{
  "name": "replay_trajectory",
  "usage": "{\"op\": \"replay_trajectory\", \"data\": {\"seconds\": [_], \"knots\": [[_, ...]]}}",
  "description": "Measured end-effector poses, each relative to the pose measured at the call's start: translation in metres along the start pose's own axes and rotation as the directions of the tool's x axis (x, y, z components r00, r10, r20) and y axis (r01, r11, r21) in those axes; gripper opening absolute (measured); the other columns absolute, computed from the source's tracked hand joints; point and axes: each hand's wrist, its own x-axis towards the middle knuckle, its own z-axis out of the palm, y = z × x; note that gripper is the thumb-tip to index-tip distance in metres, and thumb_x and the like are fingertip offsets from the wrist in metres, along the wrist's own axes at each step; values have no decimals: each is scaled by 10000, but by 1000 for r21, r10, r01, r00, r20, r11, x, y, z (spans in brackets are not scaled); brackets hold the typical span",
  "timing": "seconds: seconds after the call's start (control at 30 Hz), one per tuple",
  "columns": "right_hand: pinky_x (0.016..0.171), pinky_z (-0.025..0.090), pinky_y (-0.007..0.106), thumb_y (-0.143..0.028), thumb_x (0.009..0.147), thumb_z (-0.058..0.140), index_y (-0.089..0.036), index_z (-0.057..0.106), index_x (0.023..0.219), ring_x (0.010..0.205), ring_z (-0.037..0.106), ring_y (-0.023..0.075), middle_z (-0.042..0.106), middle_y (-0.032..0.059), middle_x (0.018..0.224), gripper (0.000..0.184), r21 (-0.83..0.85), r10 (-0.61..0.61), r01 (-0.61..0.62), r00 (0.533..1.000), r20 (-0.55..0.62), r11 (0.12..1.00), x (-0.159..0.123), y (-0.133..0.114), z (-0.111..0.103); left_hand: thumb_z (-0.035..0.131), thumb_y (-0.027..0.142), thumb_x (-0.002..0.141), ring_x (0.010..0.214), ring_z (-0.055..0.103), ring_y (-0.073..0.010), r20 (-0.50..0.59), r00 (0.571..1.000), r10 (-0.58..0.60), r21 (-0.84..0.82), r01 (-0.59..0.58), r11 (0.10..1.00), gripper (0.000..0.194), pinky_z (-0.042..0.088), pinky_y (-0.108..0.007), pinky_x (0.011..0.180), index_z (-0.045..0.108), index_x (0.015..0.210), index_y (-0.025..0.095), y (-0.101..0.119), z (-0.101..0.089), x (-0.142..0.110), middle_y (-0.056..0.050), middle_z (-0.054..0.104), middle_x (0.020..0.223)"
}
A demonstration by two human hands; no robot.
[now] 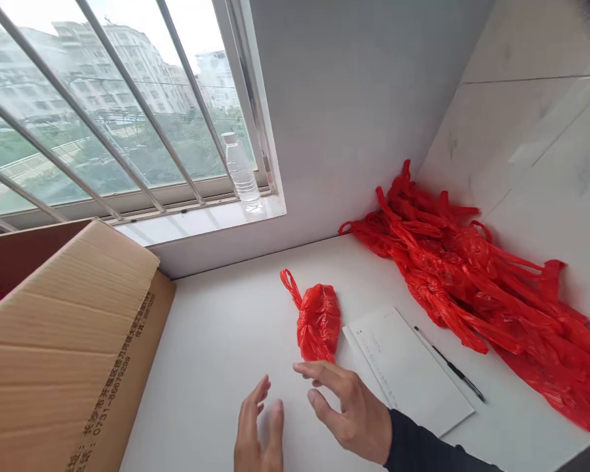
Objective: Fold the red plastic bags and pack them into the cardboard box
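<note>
— Where were the two hands at that moment?

— Both low in the view, over the white counter (216,341). The left hand (258,429) sat at the bottom edge, palm turned inward, its fingers (253,403) spread and released, holding nothing. The right hand (349,410), coming out of a dark sleeve (423,449), hovered just beside it, its fingers (324,373) loosely curled and open, also grasping nothing.

— And the red bag?

— A small knotted red plastic bag (318,318) lay on the counter right ahead of the right hand. The fingertips were very close to its near end; whether they touched it, I could not tell. Its twisted handle pointed away toward the window.

— What lay around it?

— Just to the right of the bag was a sheet of white paper (413,373) with faint print, and a black pen (455,372) rested across the sheet's right edge. Farther right, against the tiled wall, a large pile of red bags (472,282) ran from the corner toward the near edge of the counter.

— Anything on the left side?

— An open cardboard box (69,347) with printed characters on its flap stood at the left. Behind, on the window sill (191,223), a clear water bottle (240,174) with a white cap stood upright beside the frame, before the barred window.
</note>
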Motion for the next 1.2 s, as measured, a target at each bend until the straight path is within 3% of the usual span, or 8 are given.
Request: {"op": "replay_trajectory", "data": {"seconds": [0.1, 0.27, 0.4, 0.57, 0.7, 0.87, 1.07, 1.2], "knots": [[1003, 539, 364, -221, 1003, 427, -248, 615, 1273, 1136, 648, 193, 697, 56, 1213, 330, 14, 117, -116, 990, -77, 993, -1, 12, -2, 532, 594, 913, 1270, 538, -298, 93, 994, -58, 17, 57, 998, 606, 437, -549, 1078, 500, 1389, 221, 1, 7, 3, -129, 558, 1393], [1156, 391, 500, -213, 973, 442, -178, 557, 1385, 1354, 487, 271, 573, 120, 1419, 429, -147, 151, -159, 987, -63, 976, 3, 30, 4, 539, 571, 924, 1245, 542, -291, 146, 989, -5, -4, 5, 1000, 612, 489, -502, 1004, 474, 1412, 207, 10, 28, 17, -144, 563, 1371], [823, 572, 347, -256, 1011, 408, -226, 542, 1382, 914, 704, 193, 746, 29, 992, 395, 34, 231, -236, 966, 117, 971, -4, 16, 9, 539, 517, 939, 1167, 575, -282, 143, 987, 76, -20, -74, 997, 465, 477, -494, 995, 581, 1284, 209, 7, 34, 29, -116, 645, 1235], [679, 514, 316, -268, 1017, 388, -263, 543, 1343, 701, 611, 165, 663, -6, 863, 361, -148, 182, -192, 980, -80, 970, 16, 13, -4, 499, 431, 973, 1040, 619, -253, 152, 979, 136, -8, -136, 991, 286, 514, -439, 902, 675, 1064, 226, -2, 16, 28, -81, 700, 1082], [732, 494, 358, -255, 984, 438, -304, 457, 1438, 728, 575, 188, 606, -6, 869, 457, -235, 123, -134, 991, -60, 963, 39, 26, -3, 469, 398, 994, 1053, 636, -219, 165, 963, 215, -24, -214, 977, 284, 532, -397, 908, 673, 1102, 233, 2, 4, 22, -80, 689, 1155], [699, 452, 336, -229, 938, 507, -259, 615, 963, 737, 566, 184, 608, -13, 841, 115, -281, 94, -103, 995, -44, 954, 45, 32, 2, 504, 398, 980, 1082, 642, -208, 134, 959, 251, 22, -256, 966, 241, 540, -374, 936, 694, 1060, 273, 3, -10, 15, -39, 702, 1125], [677, 442, 344, -246, 946, 508, -255, 553, 883, 743, 536, 200, 592, -11, 810, 79, -301, 131, -178, 977, -171, 937, 19, 35, -33, 543, 446, 952, 942, 671, -263, -46, 995, 93, 184, -83, 979, 280, 513, -305, 522, 672, 1106, 251, -21, -49, 13, -71, 713, 1099], [873, 467, 405, -208, 917, 522, -249, 555, 970, 1026, 541, 243, 617, 43, 1076, 74, -306, 97, -144, 982, -164, 941, 4, 33, -40, 527, 423, 958, 1146, 597, -271, -5, 984, 178, 201, -174, 964, 340, 571, -415, 814, 601, 1259, 285, -12, -47, 15, -62, 650, 1265]]}}
